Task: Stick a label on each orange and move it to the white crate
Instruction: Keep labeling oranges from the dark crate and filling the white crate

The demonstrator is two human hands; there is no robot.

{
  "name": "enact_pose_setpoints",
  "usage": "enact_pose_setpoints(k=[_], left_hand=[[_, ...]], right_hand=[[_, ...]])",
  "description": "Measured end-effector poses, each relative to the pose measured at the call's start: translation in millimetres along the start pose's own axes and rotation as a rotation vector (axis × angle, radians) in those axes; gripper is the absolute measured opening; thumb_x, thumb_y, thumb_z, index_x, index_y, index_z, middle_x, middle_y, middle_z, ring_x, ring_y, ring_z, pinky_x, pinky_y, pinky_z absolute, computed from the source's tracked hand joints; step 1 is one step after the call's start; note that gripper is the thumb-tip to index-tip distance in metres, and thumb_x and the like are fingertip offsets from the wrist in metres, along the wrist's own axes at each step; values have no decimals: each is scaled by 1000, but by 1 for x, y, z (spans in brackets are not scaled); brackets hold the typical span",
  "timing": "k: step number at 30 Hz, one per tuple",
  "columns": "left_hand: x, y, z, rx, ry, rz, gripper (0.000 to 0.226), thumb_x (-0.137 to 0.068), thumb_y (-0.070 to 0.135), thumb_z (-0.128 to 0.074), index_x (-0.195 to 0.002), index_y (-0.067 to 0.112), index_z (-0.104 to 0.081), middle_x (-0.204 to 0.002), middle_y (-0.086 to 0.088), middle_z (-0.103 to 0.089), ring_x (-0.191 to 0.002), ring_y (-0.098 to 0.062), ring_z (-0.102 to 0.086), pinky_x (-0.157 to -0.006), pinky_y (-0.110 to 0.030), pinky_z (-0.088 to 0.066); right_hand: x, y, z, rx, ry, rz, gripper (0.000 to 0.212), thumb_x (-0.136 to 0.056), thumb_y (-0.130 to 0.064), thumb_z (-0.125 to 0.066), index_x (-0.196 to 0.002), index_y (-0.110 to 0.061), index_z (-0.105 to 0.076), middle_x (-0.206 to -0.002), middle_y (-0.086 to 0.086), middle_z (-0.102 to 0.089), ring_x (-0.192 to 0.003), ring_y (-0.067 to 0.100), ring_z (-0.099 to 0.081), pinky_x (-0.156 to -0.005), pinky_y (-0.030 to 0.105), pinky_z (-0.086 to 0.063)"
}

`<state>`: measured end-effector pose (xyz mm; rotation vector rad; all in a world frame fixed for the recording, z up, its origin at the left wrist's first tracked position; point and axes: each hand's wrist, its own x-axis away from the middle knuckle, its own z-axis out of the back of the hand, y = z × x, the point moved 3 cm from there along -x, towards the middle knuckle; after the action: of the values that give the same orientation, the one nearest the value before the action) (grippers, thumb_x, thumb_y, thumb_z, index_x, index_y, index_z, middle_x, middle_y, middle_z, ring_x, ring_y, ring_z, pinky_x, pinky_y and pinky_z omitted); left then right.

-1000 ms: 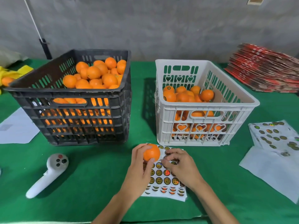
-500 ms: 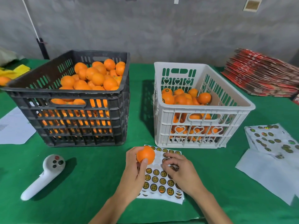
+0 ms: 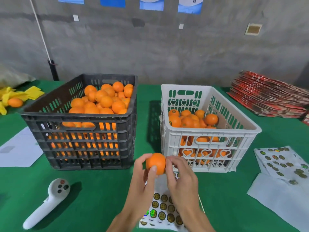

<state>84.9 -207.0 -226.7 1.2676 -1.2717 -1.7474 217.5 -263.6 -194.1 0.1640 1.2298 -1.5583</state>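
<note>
My left hand point(image 3: 142, 183) grips an orange point(image 3: 155, 163) above the table, between the two crates. My right hand point(image 3: 181, 180) has its curled fingertips against the orange's right side; whether they pinch a label is hidden. Under both hands lies a label sheet point(image 3: 163, 210) of round gold-and-black stickers. The black crate point(image 3: 80, 131) on the left is heaped with oranges. On the right, the white crate point(image 3: 209, 131) holds several oranges, some with labels showing.
A white handheld controller point(image 3: 48, 203) lies at the front left. More sticker sheets point(image 3: 280, 161) and white backing paper point(image 3: 280, 196) sit at the right. White paper point(image 3: 18, 149) lies at the left, red flat cartons point(image 3: 270, 96) at the back right, a loose orange point(image 3: 15, 102) on yellow netting far left.
Both hands rose from the label sheet; my left hand lifted the orange and my right hand left the sheet and came up against the orange's right side. The camera tilted up.
</note>
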Motion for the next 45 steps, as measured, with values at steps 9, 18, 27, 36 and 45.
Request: enact_pose_setpoints(k=[9,18,27,36,45], left_hand=[[-87,84,-5,98,52,-178,26,-104,38,-58,-130,39,-52,-125,23,-57,-114,-12,-68,-95,-30,-58],[-148,114,-52,20,-167,-126,40,-108,30,-54,-147,38,-47,-146,12,-54,-126,-16,-63,-108,-47,-52],[-170,123,45,-328,1,-159,29,-104,18,-61,-132,18,-60,-127,-10,-64,-110,-13,-67,-87,-14,-52],[-232,115,183,-1044,-2,143,22,-94,30,-74,-115,25,-71,-121,-1,-67,-116,-27,-63,-99,-40,-51],[-244,89,187,-1096,-546,759,67,-82,58,-74,-139,25,-64,-146,-4,-60,-131,-30,-59,-113,-53,-45]], right_hand=[[-83,-40,24,23,-23,157,50,-97,-27,-65,-141,-6,-56,-144,4,-58,-133,15,-54,-111,26,-44],[-148,-3,49,142,29,63,57,-98,-44,-64,-144,-14,-49,-138,3,-59,-122,19,-58,-94,31,-53],[-152,38,54,416,90,64,28,-102,-29,-59,-122,-11,-64,-105,10,-75,-92,30,-72,-63,31,-49],[-164,-12,10,284,72,341,36,-94,-14,-68,-128,-4,-69,-132,11,-68,-122,26,-65,-109,39,-46],[-157,-34,-28,157,-32,395,38,-92,-13,-72,-130,-9,-69,-134,3,-67,-124,19,-63,-108,38,-48]])
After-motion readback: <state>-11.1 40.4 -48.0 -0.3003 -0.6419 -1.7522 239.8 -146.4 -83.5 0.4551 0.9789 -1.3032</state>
